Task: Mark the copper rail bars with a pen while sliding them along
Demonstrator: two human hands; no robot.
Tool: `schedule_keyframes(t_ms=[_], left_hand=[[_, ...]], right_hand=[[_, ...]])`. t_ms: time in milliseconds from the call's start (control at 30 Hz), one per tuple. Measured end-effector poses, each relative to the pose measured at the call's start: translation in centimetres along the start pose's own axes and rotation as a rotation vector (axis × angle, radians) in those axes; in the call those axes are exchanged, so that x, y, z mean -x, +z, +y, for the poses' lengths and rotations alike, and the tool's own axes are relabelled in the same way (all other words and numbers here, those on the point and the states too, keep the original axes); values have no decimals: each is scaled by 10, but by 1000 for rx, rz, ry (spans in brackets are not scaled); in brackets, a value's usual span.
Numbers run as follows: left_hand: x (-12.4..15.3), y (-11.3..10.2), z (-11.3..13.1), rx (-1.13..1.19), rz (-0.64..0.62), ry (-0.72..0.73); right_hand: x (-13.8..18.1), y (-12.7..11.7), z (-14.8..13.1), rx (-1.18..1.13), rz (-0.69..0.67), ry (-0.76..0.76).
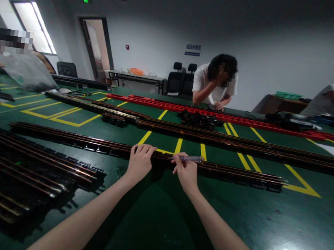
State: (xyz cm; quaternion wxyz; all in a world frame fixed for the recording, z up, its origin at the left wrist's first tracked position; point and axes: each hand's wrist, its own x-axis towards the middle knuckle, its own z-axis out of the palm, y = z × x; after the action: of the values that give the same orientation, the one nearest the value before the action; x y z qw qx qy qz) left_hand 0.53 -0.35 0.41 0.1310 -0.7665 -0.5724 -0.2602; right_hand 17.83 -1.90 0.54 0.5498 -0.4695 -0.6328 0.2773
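A long dark rail [240, 176] with thin copper-coloured strips lies across the table in front of me. My left hand [141, 162] rests on it near its middle, fingers bent over the strips and thumb to the right. My right hand [186, 171] is closed around a slim, pen-like tool with a translucent purplish handle [193, 159]. The handle sticks out to the right, and its thin end points left, just over the rail. I cannot make out whether that end touches the rail.
Several similar dark rails [18, 175] are stacked at the left. Farther back lie more long rails [244, 145], a tangled black pile [201, 120] and a red slotted rail [247, 121]. A person [215, 82] leans on the far side; other people are at both sides.
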Motion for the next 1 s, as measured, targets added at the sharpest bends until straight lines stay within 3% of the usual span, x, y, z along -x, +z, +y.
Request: schedule_keyframes(t_ms=[1000], left_hand=[[-2,-2,-5,147,-71,-6]], right_hand=[[0,1,1,-31,1,-19]])
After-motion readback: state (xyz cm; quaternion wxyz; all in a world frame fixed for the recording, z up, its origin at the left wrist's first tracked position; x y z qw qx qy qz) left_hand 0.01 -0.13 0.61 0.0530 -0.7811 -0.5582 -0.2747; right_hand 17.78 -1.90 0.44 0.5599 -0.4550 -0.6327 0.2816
